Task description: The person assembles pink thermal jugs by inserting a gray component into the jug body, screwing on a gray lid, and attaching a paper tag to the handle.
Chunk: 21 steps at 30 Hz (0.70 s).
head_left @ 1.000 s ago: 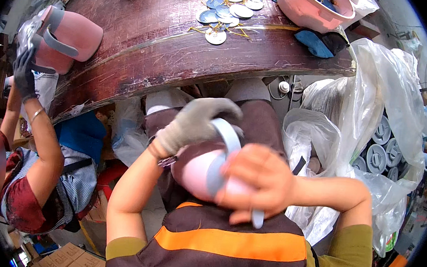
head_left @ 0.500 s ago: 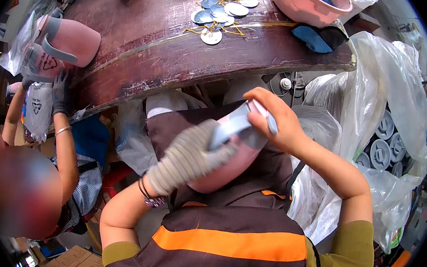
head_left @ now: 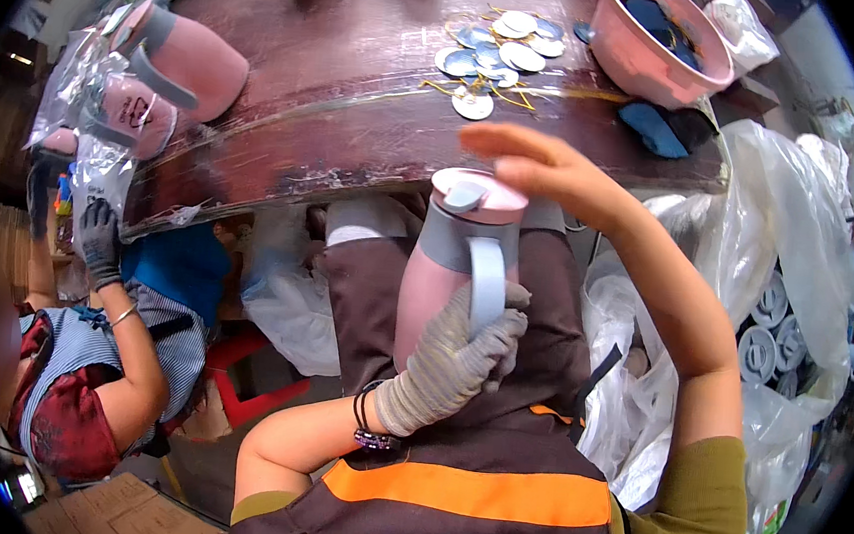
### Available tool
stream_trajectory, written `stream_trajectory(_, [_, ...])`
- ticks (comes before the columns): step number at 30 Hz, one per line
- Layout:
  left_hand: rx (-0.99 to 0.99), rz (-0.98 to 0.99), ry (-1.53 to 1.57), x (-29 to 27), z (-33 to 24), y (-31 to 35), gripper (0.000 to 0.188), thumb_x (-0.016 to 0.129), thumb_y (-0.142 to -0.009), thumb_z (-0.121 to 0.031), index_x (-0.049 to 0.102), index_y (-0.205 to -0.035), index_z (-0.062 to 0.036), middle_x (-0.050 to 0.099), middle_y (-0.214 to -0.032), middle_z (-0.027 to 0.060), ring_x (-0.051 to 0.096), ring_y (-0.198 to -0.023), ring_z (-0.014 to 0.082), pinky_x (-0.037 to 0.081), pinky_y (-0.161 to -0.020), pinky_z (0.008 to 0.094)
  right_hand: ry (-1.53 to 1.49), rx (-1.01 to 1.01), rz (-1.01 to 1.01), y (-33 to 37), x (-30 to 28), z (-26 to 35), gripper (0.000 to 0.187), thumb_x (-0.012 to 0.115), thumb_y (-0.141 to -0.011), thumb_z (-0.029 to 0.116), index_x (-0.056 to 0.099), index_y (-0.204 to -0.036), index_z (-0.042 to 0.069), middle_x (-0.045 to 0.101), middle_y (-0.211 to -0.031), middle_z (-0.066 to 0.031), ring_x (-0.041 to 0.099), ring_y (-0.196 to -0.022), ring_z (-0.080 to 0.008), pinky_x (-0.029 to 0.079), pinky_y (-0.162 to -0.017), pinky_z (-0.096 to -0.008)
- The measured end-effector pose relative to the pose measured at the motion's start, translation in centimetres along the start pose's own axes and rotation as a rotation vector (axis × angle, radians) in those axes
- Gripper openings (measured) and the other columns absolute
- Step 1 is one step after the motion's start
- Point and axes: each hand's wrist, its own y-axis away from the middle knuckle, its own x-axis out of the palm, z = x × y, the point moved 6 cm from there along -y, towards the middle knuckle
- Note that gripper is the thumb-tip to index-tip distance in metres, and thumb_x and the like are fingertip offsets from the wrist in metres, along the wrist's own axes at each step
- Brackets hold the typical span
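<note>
A pink thermos jug with a grey collar, a pale grey-blue handle and a pink lid stands upright over my lap. My left hand, in a striped knit glove, is closed around the lower part of its handle and body. My bare right hand is just above and to the right of the lid, fingers stretched out and slightly blurred, holding nothing. Whether its palm brushes the lid, I cannot tell. Beyond the jug, round white and blue tags with yellow strings lie piled on the dark red table.
A pink basin holding dark pieces sits at the table's far right, beside a blue-black cloth. Clear plastic bags with grey lids stand at right. A co-worker's gloved hand is near bagged pink jugs at left.
The jug has gone from tilted to upright. My right hand has let go of its top and opened. My left hand has shifted down to the handle's lower part.
</note>
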Motion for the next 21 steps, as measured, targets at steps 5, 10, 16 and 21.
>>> stream_trajectory(5, [0.019, -0.105, 0.078, -2.0, -0.5, -0.1, 0.033, 0.055, -0.097, -0.024, 0.048, -0.121, -0.0021, 0.051, -0.069, 0.0011, 0.047, -0.053, 0.0074, 0.038, -0.046, 0.0205, 1.454, -0.223, -0.499, -4.2, -2.4, -5.4, 0.06, 0.051, -0.091, 0.05, 0.051, -0.133, 0.007, 0.039, -0.146, -0.0143, 0.031, -0.137, -0.0314, 0.023, -0.112, -0.0442])
stream_trajectory(10, [0.029, -0.14, 0.177, -3.0, -0.8, -0.6, 0.031, 0.058, -0.096, -0.022, 0.05, -0.119, -0.003, 0.052, -0.07, -0.0002, 0.047, -0.052, 0.0071, 0.039, -0.044, 0.021, 1.486, -0.182, -0.385, -0.1, -0.6, -5.9, 0.064, 0.054, -0.089, 0.048, 0.045, -0.138, 0.008, 0.036, -0.148, -0.0145, 0.03, -0.139, -0.0316, 0.021, -0.114, -0.044])
stream_trajectory(16, [-0.125, -0.025, -0.15, -1.5, 0.4, -0.1, 0.03, 0.062, -0.093, -0.019, 0.053, -0.117, -0.0042, 0.056, -0.069, 0.0003, 0.053, -0.053, 0.0077, 0.043, -0.047, 0.023, 0.249, -0.054, -0.006, 1.7, 3.6, 0.7, 0.069, 0.062, -0.084, 0.05, 0.046, -0.137, 0.008, 0.043, -0.141, -0.0212, 0.043, -0.129, -0.0366, 0.035, -0.107, -0.0434])
stream_trajectory(21, [0.286, -0.003, -0.627, -0.1, 3.6, -1.5, 0.033, 0.066, -0.088, -0.015, 0.051, -0.115, -0.0028, 0.06, -0.077, 0.0056, 0.058, -0.056, 0.0132, 0.048, -0.052, 0.0295, 0.629, 0.167, -0.151, 0.9, 3.5, -0.9, 0.068, 0.067, -0.08, 0.049, 0.053, -0.13, 0.005, 0.057, -0.128, -0.0178, 0.052, -0.122, -0.0324, 0.04, -0.101, -0.0373])
